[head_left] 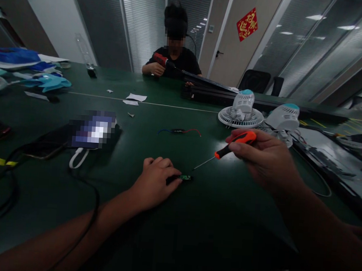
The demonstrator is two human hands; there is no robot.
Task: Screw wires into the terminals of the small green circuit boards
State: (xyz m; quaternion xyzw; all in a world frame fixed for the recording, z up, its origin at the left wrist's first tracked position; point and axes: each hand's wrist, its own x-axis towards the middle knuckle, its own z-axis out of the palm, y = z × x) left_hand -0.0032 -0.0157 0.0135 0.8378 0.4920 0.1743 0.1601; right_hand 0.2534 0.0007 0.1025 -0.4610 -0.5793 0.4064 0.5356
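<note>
Work on the green circuit board point(185, 177) seems underway but unfinished: the left hand point(154, 181) pinches it on the table point(149, 143), while the right hand point(261, 157) grips a screwdriver point(222, 152), its tip apparently not yet touching the board.

Left hand point(158, 177) and right hand point(262, 151) were bare; left forearm point(117, 207) and right forearm point(313, 215) likewise uncovered to the edge of view. Thin black flexible cable point(97, 204) crossed in front of the left forearm.
</note>
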